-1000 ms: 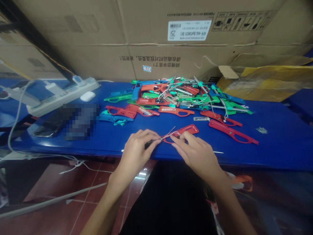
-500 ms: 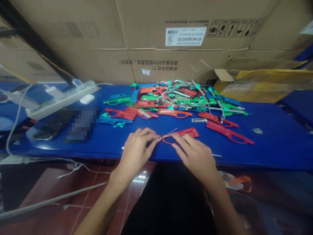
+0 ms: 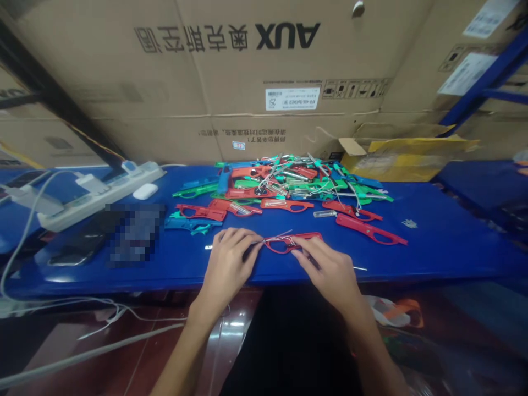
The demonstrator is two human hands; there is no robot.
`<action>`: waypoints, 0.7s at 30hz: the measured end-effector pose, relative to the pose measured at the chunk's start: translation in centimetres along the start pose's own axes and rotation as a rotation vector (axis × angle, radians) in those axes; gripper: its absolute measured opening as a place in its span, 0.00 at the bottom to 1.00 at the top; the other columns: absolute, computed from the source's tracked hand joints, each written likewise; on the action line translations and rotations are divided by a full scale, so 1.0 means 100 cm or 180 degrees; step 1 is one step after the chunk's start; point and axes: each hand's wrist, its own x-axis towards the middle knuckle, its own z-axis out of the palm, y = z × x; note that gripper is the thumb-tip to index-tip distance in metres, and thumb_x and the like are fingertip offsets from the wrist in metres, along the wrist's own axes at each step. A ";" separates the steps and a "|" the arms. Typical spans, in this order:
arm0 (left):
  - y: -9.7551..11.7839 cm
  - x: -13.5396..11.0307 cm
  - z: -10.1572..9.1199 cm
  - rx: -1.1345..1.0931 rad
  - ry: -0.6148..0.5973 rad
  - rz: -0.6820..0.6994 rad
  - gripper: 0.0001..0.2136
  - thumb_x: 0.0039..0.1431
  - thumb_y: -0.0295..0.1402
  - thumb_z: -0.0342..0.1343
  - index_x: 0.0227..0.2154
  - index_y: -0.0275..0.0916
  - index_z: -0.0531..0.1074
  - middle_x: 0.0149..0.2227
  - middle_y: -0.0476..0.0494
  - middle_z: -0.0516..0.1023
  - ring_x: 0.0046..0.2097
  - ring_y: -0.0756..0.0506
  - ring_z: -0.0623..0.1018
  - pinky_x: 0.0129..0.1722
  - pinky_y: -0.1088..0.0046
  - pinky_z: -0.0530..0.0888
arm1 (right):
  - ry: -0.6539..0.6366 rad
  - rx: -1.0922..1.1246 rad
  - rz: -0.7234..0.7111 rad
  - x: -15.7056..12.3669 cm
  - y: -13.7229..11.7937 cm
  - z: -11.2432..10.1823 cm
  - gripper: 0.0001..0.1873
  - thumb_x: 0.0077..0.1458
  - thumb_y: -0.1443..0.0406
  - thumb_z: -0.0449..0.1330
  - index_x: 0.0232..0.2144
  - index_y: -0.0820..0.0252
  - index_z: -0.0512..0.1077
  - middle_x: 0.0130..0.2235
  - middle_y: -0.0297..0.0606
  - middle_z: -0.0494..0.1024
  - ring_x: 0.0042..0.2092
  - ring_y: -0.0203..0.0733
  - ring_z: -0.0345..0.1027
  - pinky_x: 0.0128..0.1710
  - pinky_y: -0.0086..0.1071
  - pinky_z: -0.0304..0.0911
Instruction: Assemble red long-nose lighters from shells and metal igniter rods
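A red plastic handle piece (image 3: 289, 242) with a thin metal wire at its left end lies near the front edge of the blue table (image 3: 433, 247). My left hand (image 3: 231, 264) has its fingers pinched on the left end, where a dark part and the wire meet. My right hand (image 3: 330, 269) is closed on the red piece from the right, its fingertips on the lower edge. Behind them lies a pile of red, green and blue plastic pieces (image 3: 289, 184) with metal parts and wires.
A white power strip (image 3: 99, 192) with cables, a white earbud case (image 3: 145, 191) and a dark phone (image 3: 82, 242) lie on the left. Large cardboard boxes (image 3: 247, 66) stand along the back, a yellow-lined open box (image 3: 408, 157) at the right. A blue rack post (image 3: 482, 82) rises far right.
The camera has tilted upward, so table and hands sit lower and more of the boxes shows. Both hands stay on the red piece with hardly any shift.
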 end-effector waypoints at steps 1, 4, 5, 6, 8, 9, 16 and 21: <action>0.000 -0.001 0.000 -0.0003 -0.0010 -0.0009 0.04 0.69 0.31 0.58 0.42 0.44 0.77 0.44 0.49 0.82 0.46 0.43 0.78 0.50 0.60 0.66 | 0.0014 -0.0035 -0.0011 0.000 0.000 0.000 0.16 0.71 0.58 0.54 0.52 0.57 0.77 0.41 0.37 0.83 0.38 0.37 0.79 0.37 0.27 0.65; 0.000 -0.002 0.000 -0.0019 0.0056 -0.0030 0.04 0.69 0.31 0.58 0.43 0.43 0.75 0.44 0.48 0.82 0.46 0.43 0.78 0.51 0.59 0.66 | -0.0003 -0.0171 -0.0055 0.000 0.000 0.001 0.17 0.71 0.57 0.53 0.52 0.55 0.77 0.41 0.37 0.83 0.38 0.37 0.79 0.34 0.27 0.65; 0.000 -0.002 0.000 -0.0022 0.0074 -0.0031 0.04 0.69 0.31 0.58 0.43 0.43 0.75 0.44 0.48 0.82 0.46 0.42 0.78 0.52 0.59 0.66 | -0.0023 -0.0213 -0.0067 0.000 -0.001 0.001 0.17 0.71 0.56 0.53 0.52 0.55 0.77 0.41 0.36 0.83 0.38 0.37 0.79 0.34 0.27 0.64; 0.000 -0.002 0.000 -0.0023 0.0084 -0.0026 0.04 0.69 0.31 0.58 0.44 0.43 0.75 0.44 0.48 0.82 0.46 0.42 0.78 0.52 0.59 0.66 | -0.0042 -0.0242 -0.0071 0.001 -0.001 0.001 0.17 0.71 0.56 0.53 0.52 0.54 0.77 0.41 0.36 0.83 0.38 0.38 0.79 0.33 0.28 0.64; 0.000 -0.001 0.001 -0.0028 0.0066 -0.0011 0.04 0.69 0.32 0.57 0.44 0.43 0.75 0.44 0.48 0.82 0.46 0.42 0.77 0.52 0.59 0.66 | -0.0051 -0.0242 -0.0065 0.000 -0.001 0.001 0.17 0.71 0.56 0.53 0.52 0.54 0.76 0.42 0.36 0.83 0.38 0.38 0.79 0.33 0.27 0.64; -0.001 -0.001 0.001 -0.0029 0.0055 0.0002 0.04 0.69 0.32 0.57 0.44 0.43 0.75 0.45 0.48 0.82 0.47 0.42 0.77 0.51 0.59 0.66 | -0.0045 -0.0214 -0.0057 0.000 -0.001 0.002 0.17 0.71 0.56 0.54 0.53 0.54 0.76 0.42 0.36 0.83 0.39 0.37 0.79 0.33 0.27 0.64; -0.002 -0.002 -0.001 -0.0076 0.0181 -0.0052 0.11 0.68 0.37 0.59 0.50 0.43 0.73 0.50 0.45 0.80 0.51 0.41 0.76 0.53 0.59 0.67 | -0.0042 0.0016 0.0005 -0.001 0.001 0.002 0.17 0.70 0.56 0.55 0.54 0.54 0.75 0.44 0.37 0.82 0.39 0.37 0.79 0.36 0.27 0.66; 0.005 0.043 -0.002 0.0026 0.0093 0.0061 0.08 0.71 0.34 0.53 0.47 0.40 0.75 0.48 0.43 0.79 0.49 0.41 0.77 0.50 0.62 0.72 | -0.0043 -0.0104 -0.0039 0.000 0.001 0.002 0.16 0.70 0.57 0.55 0.53 0.53 0.75 0.44 0.36 0.82 0.39 0.38 0.79 0.33 0.28 0.65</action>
